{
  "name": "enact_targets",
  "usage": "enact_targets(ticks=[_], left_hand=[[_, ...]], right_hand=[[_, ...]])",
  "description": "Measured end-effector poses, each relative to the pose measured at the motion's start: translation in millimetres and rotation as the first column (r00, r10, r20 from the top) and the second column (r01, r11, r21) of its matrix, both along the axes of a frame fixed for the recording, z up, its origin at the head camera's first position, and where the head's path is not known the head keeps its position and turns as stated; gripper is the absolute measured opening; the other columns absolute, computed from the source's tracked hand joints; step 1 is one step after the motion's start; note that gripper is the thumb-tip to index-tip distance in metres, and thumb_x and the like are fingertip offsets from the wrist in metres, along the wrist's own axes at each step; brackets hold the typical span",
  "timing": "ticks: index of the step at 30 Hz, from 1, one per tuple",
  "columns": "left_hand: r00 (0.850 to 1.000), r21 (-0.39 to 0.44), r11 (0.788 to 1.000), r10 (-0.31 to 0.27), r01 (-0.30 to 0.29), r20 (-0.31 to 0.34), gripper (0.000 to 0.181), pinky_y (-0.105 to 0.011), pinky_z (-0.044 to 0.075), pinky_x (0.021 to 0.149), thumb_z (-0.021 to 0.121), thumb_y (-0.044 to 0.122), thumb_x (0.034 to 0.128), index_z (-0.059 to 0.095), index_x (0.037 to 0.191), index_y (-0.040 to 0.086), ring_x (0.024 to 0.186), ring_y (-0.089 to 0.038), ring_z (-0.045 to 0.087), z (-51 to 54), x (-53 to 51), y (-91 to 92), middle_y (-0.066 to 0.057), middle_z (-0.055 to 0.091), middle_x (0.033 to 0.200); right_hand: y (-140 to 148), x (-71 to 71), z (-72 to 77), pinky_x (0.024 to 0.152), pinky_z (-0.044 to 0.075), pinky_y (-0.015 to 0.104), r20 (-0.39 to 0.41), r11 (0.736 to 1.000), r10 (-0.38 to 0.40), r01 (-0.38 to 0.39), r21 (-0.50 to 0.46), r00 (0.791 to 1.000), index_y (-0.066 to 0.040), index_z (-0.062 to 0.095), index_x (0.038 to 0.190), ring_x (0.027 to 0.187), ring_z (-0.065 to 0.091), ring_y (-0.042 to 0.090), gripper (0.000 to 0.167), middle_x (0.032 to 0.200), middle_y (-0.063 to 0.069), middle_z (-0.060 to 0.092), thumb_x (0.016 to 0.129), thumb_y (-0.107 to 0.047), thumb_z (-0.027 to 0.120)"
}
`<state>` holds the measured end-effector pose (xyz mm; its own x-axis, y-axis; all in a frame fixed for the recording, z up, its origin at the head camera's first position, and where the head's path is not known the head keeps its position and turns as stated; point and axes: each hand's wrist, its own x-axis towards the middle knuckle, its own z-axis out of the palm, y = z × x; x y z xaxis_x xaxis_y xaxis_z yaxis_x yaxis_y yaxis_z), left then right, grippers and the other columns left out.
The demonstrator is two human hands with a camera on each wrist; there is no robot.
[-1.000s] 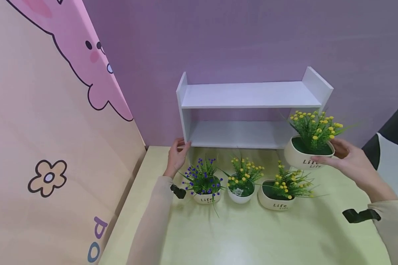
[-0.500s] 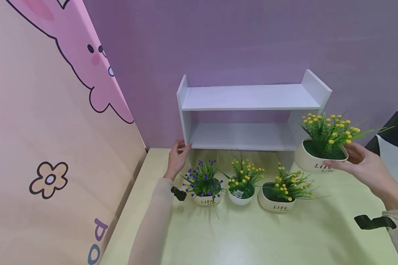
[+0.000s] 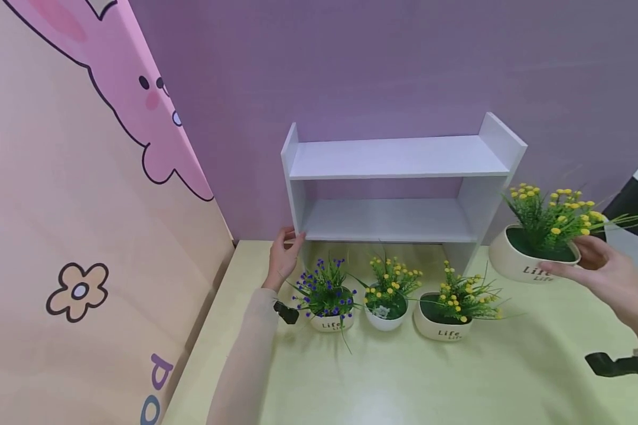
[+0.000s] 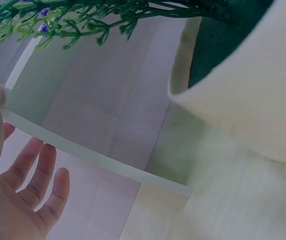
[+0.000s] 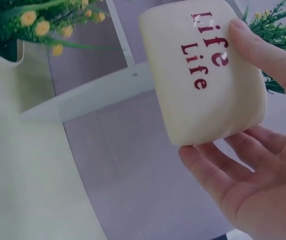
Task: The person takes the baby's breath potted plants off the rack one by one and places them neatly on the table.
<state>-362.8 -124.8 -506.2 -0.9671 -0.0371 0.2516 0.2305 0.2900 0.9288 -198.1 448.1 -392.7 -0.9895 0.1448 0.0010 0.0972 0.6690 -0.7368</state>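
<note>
A white two-tier shelf (image 3: 388, 221) stands against the purple wall. My left hand (image 3: 283, 257) pinches its left side panel near the lower board; in the left wrist view the thumb and fingers (image 4: 45, 162) lie on either side of the panel's edge. Off the table, right of the shelf, my right hand (image 3: 611, 277) grips a cream potted plant (image 3: 526, 265) with yellow flowers. Its thumb lies on the pot's front, beside the "Life" lettering, and the fingers (image 5: 207, 172) are at the pot's other side in the right wrist view.
In front of the shelf stand a purple-flowered potted plant (image 3: 329, 321), a small round pot (image 3: 385, 321) with yellow flowers and another yellow-flowered potted plant (image 3: 443, 330). They rest on the pale green table (image 3: 372, 383). A decorated wall (image 3: 111, 224) borders the left.
My right hand has carried the potted plant to the right, away from the shelf's right side. My left hand stays at the side panel. The view has shifted slightly.
</note>
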Motion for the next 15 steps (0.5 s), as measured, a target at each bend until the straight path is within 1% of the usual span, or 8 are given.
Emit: enact_targets(ticks=[4, 6, 7, 9, 10, 11, 13, 15], left_hand=[[1.000, -0.001, 1.000, -0.008, 0.008, -0.003, 0.044, -0.054, 0.058, 0.098, 0.061, 0.039, 0.1093, 0.058, 0.145, 0.014, 0.118, -0.037, 0.067, -0.5, 0.2, -0.4, -0.018, 0.063, 0.140], [1.000, -0.006, 1.000, -0.011, 0.011, -0.003, 0.043, -0.054, 0.058, 0.098, 0.061, 0.039, 0.1095, 0.058, 0.145, 0.014, 0.118, -0.037, 0.067, -0.9, 0.0, -0.5, -0.017, 0.063, 0.141], [1.000, -0.008, 1.000, -0.010, 0.010, -0.001, 0.043, -0.054, 0.058, 0.098, 0.060, 0.039, 0.1096, 0.057, 0.145, 0.015, 0.118, -0.037, 0.067, -1.3, -0.3, -0.6, -0.017, 0.063, 0.141], [1.000, -0.010, 1.000, -0.008, 0.008, 0.004, 0.043, -0.054, 0.058, 0.098, 0.060, 0.039, 0.1096, 0.057, 0.145, 0.015, 0.119, -0.037, 0.067, -2.2, -1.4, -0.6, -0.017, 0.062, 0.141], [1.000, -0.008, 1.000, -0.008, 0.008, 0.006, 0.043, -0.055, 0.057, 0.099, 0.060, 0.039, 0.1096, 0.057, 0.145, 0.014, 0.119, -0.037, 0.067, -2.3, -1.6, -0.6, -0.017, 0.062, 0.141], [1.000, -0.008, 1.000, -0.006, 0.006, 0.007, 0.044, -0.055, 0.057, 0.099, 0.060, 0.039, 0.1096, 0.057, 0.145, 0.014, 0.119, -0.037, 0.067, -2.7, -2.0, -0.7, -0.017, 0.062, 0.141], [1.000, -0.007, 1.000, -0.001, 0.001, 0.007, 0.044, -0.055, 0.057, 0.099, 0.060, 0.039, 0.1095, 0.057, 0.146, 0.014, 0.119, -0.038, 0.067, -2.9, -2.5, -0.5, -0.018, 0.062, 0.141], [1.000, -0.007, 1.000, 0.003, -0.003, 0.006, 0.044, -0.056, 0.057, 0.099, 0.060, 0.038, 0.1095, 0.057, 0.146, 0.013, 0.119, -0.038, 0.067, -2.9, -2.3, -0.3, -0.019, 0.062, 0.141]], right_hand=[[7.9, 4.6, -5.8, 0.129, 0.012, 0.069, -0.014, 1.000, -0.025, 0.025, -0.002, 1.000, -0.006, -0.007, 0.170, 0.161, 0.005, 0.053, 0.103, 0.176, 0.025, -0.005, 0.106, -0.042, 0.065], [13.4, 6.8, -10.9, 0.135, 0.020, 0.041, -0.028, 0.999, -0.038, 0.037, -0.009, 0.999, -0.009, -0.003, 0.171, 0.165, 0.006, 0.041, 0.101, 0.176, 0.024, -0.004, 0.106, -0.040, 0.066], [15.8, 8.1, -13.6, 0.133, 0.021, 0.033, -0.034, 0.999, -0.046, 0.046, -0.007, 0.998, -0.010, -0.002, 0.172, 0.167, 0.007, 0.032, 0.100, 0.176, 0.024, -0.004, 0.105, -0.039, 0.067], [22.0, 10.2, -18.7, 0.118, 0.026, 0.009, -0.045, 0.998, -0.055, 0.054, -0.015, 0.997, -0.013, 0.001, 0.173, 0.163, 0.014, 0.006, 0.099, 0.176, 0.024, -0.002, 0.105, -0.038, 0.068], [24.7, 11.4, -21.7, 0.108, 0.028, 0.004, -0.047, 0.998, -0.062, 0.062, -0.010, 0.997, -0.013, 0.003, 0.173, 0.156, 0.018, -0.005, 0.098, 0.176, 0.024, 0.000, 0.104, -0.038, 0.069], [27.1, 12.1, -24.1, 0.102, 0.031, 0.006, -0.049, 0.998, -0.070, 0.070, 0.003, 0.996, -0.012, 0.005, 0.173, 0.147, 0.025, -0.012, 0.098, 0.176, 0.026, 0.002, 0.104, -0.038, 0.070], [31.6, 13.6, -30.7, 0.111, 0.033, 0.019, -0.043, 0.996, -0.081, 0.083, 0.023, 0.996, -0.010, 0.005, 0.172, 0.144, 0.028, -0.013, 0.099, 0.175, 0.029, 0.003, 0.104, -0.039, 0.070], [35.2, 14.8, -36.8, 0.120, 0.035, 0.031, -0.024, 0.997, -0.077, 0.078, 0.030, 0.997, -0.006, 0.002, 0.172, 0.155, 0.029, 0.001, 0.100, 0.174, 0.031, 0.002, 0.104, -0.040, 0.069]])
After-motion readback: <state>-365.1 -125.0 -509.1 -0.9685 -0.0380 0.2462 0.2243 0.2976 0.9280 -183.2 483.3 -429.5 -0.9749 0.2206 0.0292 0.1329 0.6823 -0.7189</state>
